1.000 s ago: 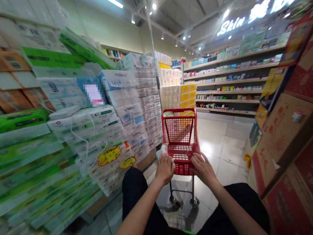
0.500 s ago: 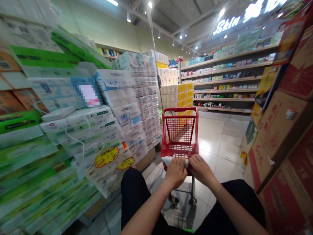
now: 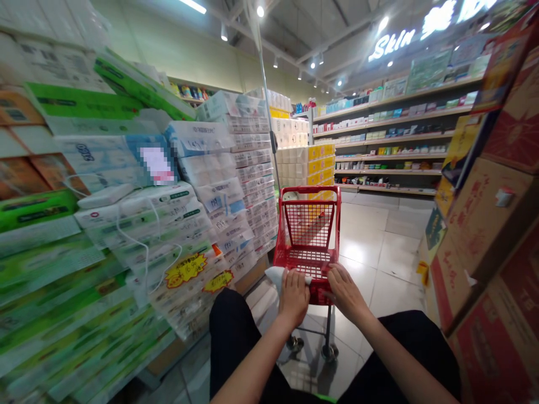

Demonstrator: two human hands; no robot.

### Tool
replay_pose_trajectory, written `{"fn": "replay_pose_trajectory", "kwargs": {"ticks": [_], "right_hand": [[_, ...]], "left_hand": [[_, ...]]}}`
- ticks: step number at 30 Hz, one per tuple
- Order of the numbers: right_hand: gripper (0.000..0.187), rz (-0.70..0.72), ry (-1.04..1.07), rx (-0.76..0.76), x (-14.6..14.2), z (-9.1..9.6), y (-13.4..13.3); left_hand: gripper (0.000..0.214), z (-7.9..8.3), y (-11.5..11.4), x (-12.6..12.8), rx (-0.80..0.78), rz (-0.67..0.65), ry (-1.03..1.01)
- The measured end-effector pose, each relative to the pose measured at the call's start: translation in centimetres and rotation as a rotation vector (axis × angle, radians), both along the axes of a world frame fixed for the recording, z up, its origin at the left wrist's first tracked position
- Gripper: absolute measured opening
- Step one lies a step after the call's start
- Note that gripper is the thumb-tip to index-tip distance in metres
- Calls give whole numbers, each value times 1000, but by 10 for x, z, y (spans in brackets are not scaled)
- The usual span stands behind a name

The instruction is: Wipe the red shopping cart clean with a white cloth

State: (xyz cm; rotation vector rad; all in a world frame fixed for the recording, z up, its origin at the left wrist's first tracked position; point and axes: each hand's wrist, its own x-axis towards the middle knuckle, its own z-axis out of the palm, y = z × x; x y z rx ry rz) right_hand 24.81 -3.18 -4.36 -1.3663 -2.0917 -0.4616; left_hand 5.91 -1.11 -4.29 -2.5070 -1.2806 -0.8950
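Now the left hand (image 3: 295, 294) is back toward the left end of the near rim (image 3: 319, 285), whereas half a second ago it was almost against the right hand (image 3: 347, 289), near the middle. The cloth (image 3: 275, 276) has gone with it: its pale loose end sticks out past the rim's left side, and the rest lies under the left fingers. That sideways shift seems to be a rubbing stroke, so the cloth bears on the left stretch and the middle of the rim is bare again, its red showing between the hands.

The left fingers lie close together, bent over the cloth and pressing it to the rim; the thumb is hidden. The right hand rests at the right corner, its fingers bent and side by side; whether they grip there or just lie on it, I cannot tell.

The cart (image 3: 309, 248) stands in much the same spot, upright on the floor (image 3: 362, 224) just ahead of the person's knees, between stacked packs (image 3: 177, 216) on the left and boxes (image 3: 484, 230) on the right.
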Motion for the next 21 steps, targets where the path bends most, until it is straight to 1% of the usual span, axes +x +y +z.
{"fn": "replay_pose_trajectory", "kwargs": {"ticks": [3, 5, 6, 8, 9, 10, 12, 13, 15, 16, 19, 21], "right_hand": [[35, 44, 13, 31, -3, -3, 2], [43, 137, 29, 32, 3, -1, 2], [48, 188, 59, 19, 8, 1, 1], [53, 247, 184, -27, 18, 11, -4], [53, 237, 271, -47, 21, 17, -6], [50, 204, 356, -60, 22, 25, -9], [39, 112, 445, -77, 17, 39, -12], [32, 75, 430, -81, 9, 45, -12], [22, 44, 299, -93, -14, 50, -9], [23, 38, 212, -92, -28, 48, -6], [24, -72, 60, -61, -62, 33, 3], [22, -112, 12, -41, -70, 23, 5]], "left_hand": [[48, -4, -17, 36, -51, -37, -42], [64, 2, -25, 45, -108, -92, -86], [70, 8, -27, 43, -145, -140, -113], [75, 23, -27, 30, -217, -257, -169], [73, 32, -24, 20, -242, -306, -199], [66, 40, -19, 9, -240, -318, -227], [50, 51, -6, -11, -190, -255, -255], [44, 52, 2, -18, -171, -205, -257], [37, 48, 16, -26, -157, -131, -230], [35, 43, 21, -27, -153, -113, -209], [34, 28, 27, -26, -130, -111, -168], [34, 23, 25, -27, -114, -109, -175]]}}
